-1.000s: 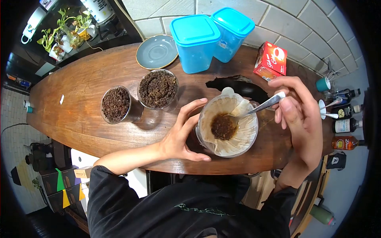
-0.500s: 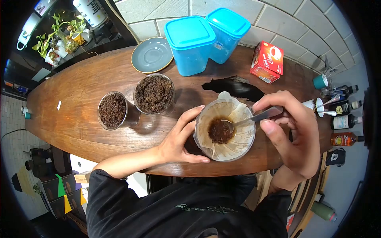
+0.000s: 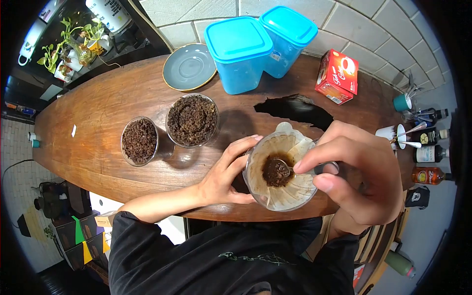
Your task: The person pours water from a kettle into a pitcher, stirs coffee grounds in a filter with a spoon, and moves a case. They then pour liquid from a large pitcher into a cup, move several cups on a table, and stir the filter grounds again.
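A coffee dripper (image 3: pixel 251 189) lined with a stained paper filter (image 3: pixel 297 191) stands near the table's front edge, in front of me. Wet dark coffee grounds (image 3: pixel 272 179) lie at the bottom of the filter. My left hand (image 3: pixel 221 169) curves round the dripper's left side, thumb below and fingers above. Between the thumb and fingers of my right hand (image 3: pixel 366 172) is a metal spoon (image 3: pixel 330 168), its bowl down in the grounds. The right fingers cover part of the handle. To the left, two clear glasses, one nearer (image 3: pixel 156 140) and one farther (image 3: pixel 216 129), hold dark brown crumbly matter.
Two blue lidded containers (image 3: pixel 241 64) (image 3: pixel 282 59) stand by the tiled wall, beside a grey saucer (image 3: pixel 189 66). A red box (image 3: pixel 337 78) sits at the back right. A jagged dark opening or patch (image 3: pixel 297 110) marks the wooden table (image 3: pixel 93 128). Several bottles (image 3: pixel 427 152) line the far right.
My right hand has moved left and lower over the filter, its fingers now close to the spoon's bowl. The left hand still holds the dripper, and the whole view has shifted slightly.
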{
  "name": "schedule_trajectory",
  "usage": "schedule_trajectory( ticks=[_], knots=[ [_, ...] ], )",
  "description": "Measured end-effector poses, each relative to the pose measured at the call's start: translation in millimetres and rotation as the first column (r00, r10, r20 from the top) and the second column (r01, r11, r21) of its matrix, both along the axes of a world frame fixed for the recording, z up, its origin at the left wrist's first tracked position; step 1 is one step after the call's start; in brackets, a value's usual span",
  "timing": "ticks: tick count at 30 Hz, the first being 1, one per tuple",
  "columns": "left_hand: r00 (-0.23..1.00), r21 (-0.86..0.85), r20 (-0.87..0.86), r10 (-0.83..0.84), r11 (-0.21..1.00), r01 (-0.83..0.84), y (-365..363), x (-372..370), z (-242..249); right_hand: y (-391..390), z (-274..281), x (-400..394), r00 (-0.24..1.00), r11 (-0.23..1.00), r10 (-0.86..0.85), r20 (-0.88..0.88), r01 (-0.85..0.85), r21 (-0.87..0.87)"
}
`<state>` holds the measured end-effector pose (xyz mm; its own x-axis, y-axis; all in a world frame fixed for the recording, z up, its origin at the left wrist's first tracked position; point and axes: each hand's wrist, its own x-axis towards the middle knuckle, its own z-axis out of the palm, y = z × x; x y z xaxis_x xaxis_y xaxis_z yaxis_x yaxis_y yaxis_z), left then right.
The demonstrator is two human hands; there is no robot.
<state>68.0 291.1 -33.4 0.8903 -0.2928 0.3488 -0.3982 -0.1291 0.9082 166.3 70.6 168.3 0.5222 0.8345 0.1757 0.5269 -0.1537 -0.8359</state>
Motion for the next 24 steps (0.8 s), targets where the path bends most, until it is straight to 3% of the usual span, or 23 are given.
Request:
schedule_trajectory(
  ticks=[5,8,24],
  knots=[
    [0.98,0.165,0.192,0.053,0.983,-0.085,0.4,1.2,8.4,4.5,-5.1,1.8,0.995,0.998,0.064,0.07,-0.066,0.02],
    [0.97,0.101,0.234,0.061,0.991,-0.087,-1.2,2.9,7.2,5.4,-6.4,0.6,0.987,0.996,0.078,0.141,-0.083,0.028],
    [0.969,0.129,0.238,0.063,0.987,-0.095,0.8,1.1,8.0,8.4,-6.2,-9.9,0.969,0.999,0.046,0.243,-0.051,0.013]
  ],
)
